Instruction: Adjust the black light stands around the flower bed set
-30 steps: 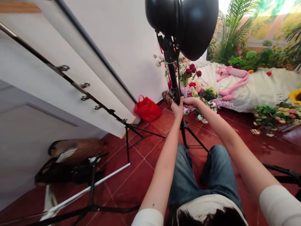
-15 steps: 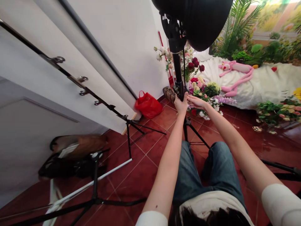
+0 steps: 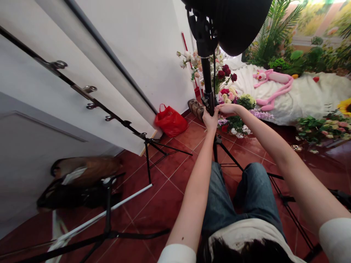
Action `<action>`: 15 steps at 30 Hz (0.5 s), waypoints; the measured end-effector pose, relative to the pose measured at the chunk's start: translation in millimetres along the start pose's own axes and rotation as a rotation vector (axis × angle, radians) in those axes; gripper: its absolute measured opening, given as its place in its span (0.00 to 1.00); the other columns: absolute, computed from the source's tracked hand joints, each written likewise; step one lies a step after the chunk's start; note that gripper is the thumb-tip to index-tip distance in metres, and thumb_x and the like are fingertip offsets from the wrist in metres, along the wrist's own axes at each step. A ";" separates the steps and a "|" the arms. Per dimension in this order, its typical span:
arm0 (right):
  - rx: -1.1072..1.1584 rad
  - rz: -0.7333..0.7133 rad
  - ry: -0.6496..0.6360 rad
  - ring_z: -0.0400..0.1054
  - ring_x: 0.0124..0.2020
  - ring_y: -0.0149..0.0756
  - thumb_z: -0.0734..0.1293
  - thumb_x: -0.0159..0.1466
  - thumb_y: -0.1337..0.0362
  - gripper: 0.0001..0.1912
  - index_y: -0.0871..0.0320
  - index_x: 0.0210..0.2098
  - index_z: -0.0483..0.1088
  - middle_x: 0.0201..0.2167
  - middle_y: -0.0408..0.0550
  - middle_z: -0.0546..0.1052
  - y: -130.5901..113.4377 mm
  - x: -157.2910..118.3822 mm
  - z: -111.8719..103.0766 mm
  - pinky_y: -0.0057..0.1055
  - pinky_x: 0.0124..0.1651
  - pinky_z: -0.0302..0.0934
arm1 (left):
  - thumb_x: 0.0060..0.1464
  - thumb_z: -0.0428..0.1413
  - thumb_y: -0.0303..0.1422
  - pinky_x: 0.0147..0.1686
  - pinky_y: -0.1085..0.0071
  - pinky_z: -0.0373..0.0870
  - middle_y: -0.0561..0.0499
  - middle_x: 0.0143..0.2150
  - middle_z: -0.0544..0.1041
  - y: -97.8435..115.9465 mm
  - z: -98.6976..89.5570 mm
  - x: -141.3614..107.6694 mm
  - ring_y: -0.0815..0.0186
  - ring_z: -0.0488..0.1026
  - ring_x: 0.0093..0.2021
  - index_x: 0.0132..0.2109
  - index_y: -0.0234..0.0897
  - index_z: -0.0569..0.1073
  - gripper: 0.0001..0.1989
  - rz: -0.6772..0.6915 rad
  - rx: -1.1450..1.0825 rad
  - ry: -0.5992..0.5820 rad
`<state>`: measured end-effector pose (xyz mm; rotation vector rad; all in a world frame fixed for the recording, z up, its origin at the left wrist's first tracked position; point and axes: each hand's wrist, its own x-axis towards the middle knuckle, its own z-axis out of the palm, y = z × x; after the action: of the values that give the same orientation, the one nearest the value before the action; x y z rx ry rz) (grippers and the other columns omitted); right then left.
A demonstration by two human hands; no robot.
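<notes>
Left hand and right hand meet at a tall black metal light stand

The left hand is closed around the pole, thumb upward; the right hand comes in from the other side with fingers bent, but its fingertips are lost against the dark metal, so whether it grips anything cannot be told. The stand rises upright just beyond the blue denim knees, which cover part of its base; its black rounded lamp housing is cut off by the upper edge.

Red, pink and white bunched flowers sit partly behind the pole and right hand; brown shoes by the wall are half covered by the left hand and pole; a shiny red plastic bag lies nearby. On the left, a long black pole with silver clamps runs out of view; below it, brown and black bags are blurred behind black tripod legs. At right, the forearm crosses another thin-legged black stand; beyond, a long-limbed pink plush toy lies on rumpled white cloth.
</notes>
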<state>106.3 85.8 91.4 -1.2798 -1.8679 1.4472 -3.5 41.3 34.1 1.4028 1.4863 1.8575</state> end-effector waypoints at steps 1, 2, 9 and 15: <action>0.077 -0.009 0.024 0.61 0.20 0.28 0.67 0.63 0.67 0.10 0.59 0.25 0.67 0.20 0.44 0.70 4.7 -2.7 4.4 0.24 0.23 0.58 | 0.52 0.58 0.56 0.46 0.68 0.72 0.42 0.42 0.82 0.3 -0.5 0.1 0.58 0.80 0.45 0.44 0.36 0.74 0.26 0.003 0.001 -0.002; 0.140 -0.008 0.064 0.62 0.23 0.27 0.68 0.63 0.65 0.10 0.58 0.26 0.66 0.23 0.43 0.71 10.3 -6.1 8.9 0.23 0.25 0.60 | 0.51 0.58 0.56 0.45 0.67 0.72 0.42 0.42 0.82 0.5 -1.0 0.1 0.58 0.80 0.45 0.44 0.36 0.74 0.27 0.007 -0.001 -0.005; 0.181 -0.317 0.891 0.68 0.37 0.33 0.62 0.66 0.54 0.11 0.56 0.38 0.65 0.36 0.46 0.73 39.3 -49.5 34.7 0.31 0.43 0.67 | 0.53 0.58 0.54 0.46 0.67 0.72 0.43 0.39 0.81 4.9 -1.8 -2.5 0.60 0.80 0.43 0.40 0.37 0.74 0.23 0.024 -0.022 0.003; -0.370 -0.607 0.699 0.67 0.50 0.47 0.69 0.60 0.51 0.22 0.58 0.48 0.68 0.46 0.56 0.75 -1.5 -57.6 56.1 0.45 0.56 0.63 | 0.54 0.61 0.43 0.45 0.67 0.73 0.45 0.40 0.82 0.9 -2.1 1.5 0.60 0.80 0.42 0.42 0.37 0.76 0.15 -0.024 0.009 0.018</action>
<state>88.3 7.9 83.8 -1.0329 -1.8115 0.2904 -5.7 41.0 35.7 1.3696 1.5153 1.8553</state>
